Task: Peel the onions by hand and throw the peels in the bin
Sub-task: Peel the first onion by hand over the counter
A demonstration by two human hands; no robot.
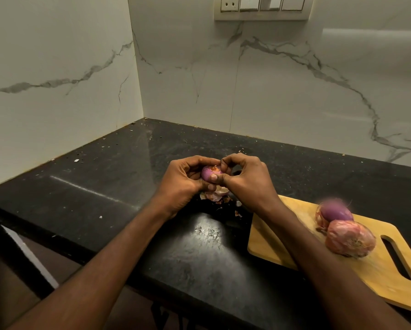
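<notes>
The onion (209, 173) in the hands shows glossy purple flesh with a scrap of orange-brown skin at its top. The peels (215, 194) below it are pale pink and tan. The table (118, 177) is black, speckled with fine grey flecks. The board (283, 234) is honey-yellow wood. On it, one onion (336, 213) is purple with pinkish skin, another (349, 238) papery pink-orange. The wall (271, 91) is white marble with grey veins. The switch plate (261, 7) is cream.

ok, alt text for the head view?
Both hands, left hand and right hand, grip a purple onion above peels on a black counter. Two more onions sit on a wooden cutting board to the right.
</notes>
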